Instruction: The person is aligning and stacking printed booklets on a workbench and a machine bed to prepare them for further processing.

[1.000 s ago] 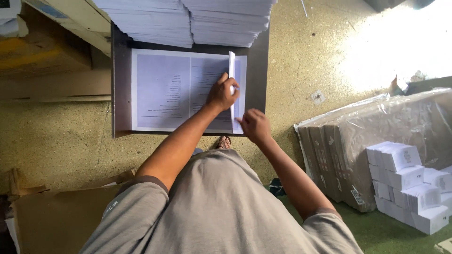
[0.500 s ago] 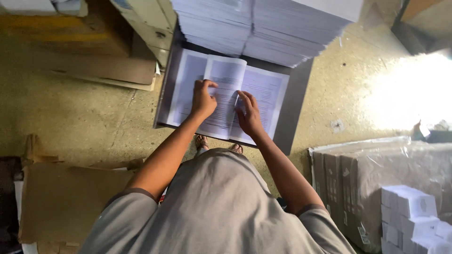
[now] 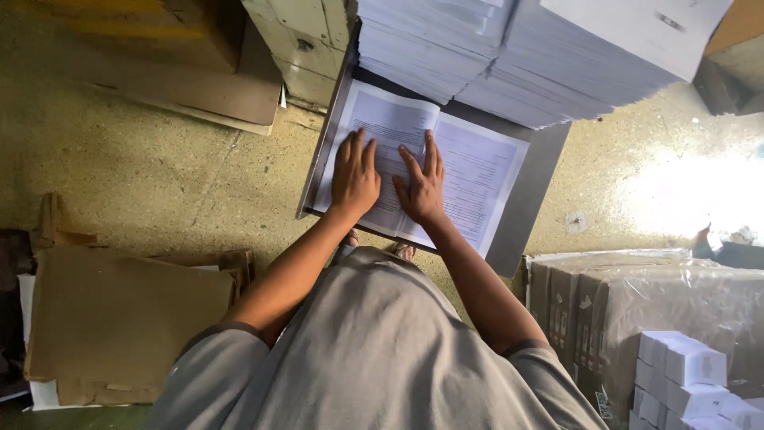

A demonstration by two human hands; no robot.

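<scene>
White printed sheets (image 3: 477, 171) lie folded open like a booklet on the grey bench (image 3: 533, 199), and both hands press flat on them: the left hand (image 3: 354, 175) and the right hand (image 3: 422, 187) side by side along the centre fold, fingers spread, gripping nothing. Judging by this, the crease is being smoothed down. Just beyond the fingertips rise tall paper stacks (image 3: 509, 56); firm, even pressure along the fold seems called for.

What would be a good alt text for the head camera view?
Seen from above, a person presses the left hand and right hand flat on white printed paper sheets lying on a grey metal table, beside tall white paper stacks.
</scene>
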